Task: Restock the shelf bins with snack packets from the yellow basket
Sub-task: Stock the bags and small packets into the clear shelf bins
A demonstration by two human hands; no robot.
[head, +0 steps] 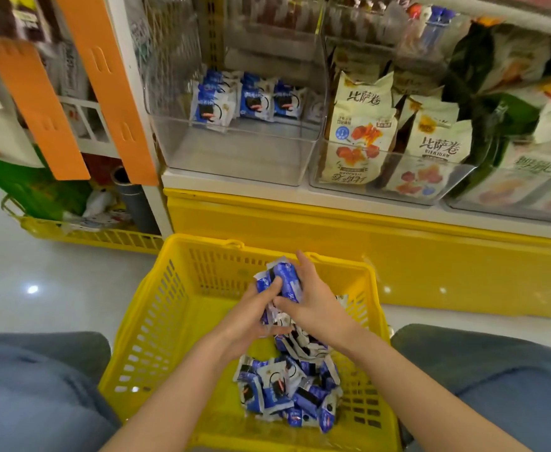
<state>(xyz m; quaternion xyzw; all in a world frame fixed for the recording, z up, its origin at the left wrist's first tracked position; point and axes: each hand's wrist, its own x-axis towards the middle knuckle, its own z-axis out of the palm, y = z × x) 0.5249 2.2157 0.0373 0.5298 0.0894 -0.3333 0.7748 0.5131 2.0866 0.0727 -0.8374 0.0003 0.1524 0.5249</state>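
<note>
At lower centre, the left hand [248, 324] and right hand [316, 305] clasp a stack [284, 278] of blue-and-white snack packets between them. The fingers and thumbs of both curl round it, just above the yellow basket [156, 321]. A pile [287, 393] of the same packets lies in the basket's near right part. At upper centre, a clear bin [235, 151] holds a short row [244, 99] of them upright at its back. Their print is too small to read. Right of the bin, cream bags [362, 125] read 比萨卷.

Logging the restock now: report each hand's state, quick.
Left hand: grips the bunch of blue snack packets.
Right hand: grips the same bunch.
</note>
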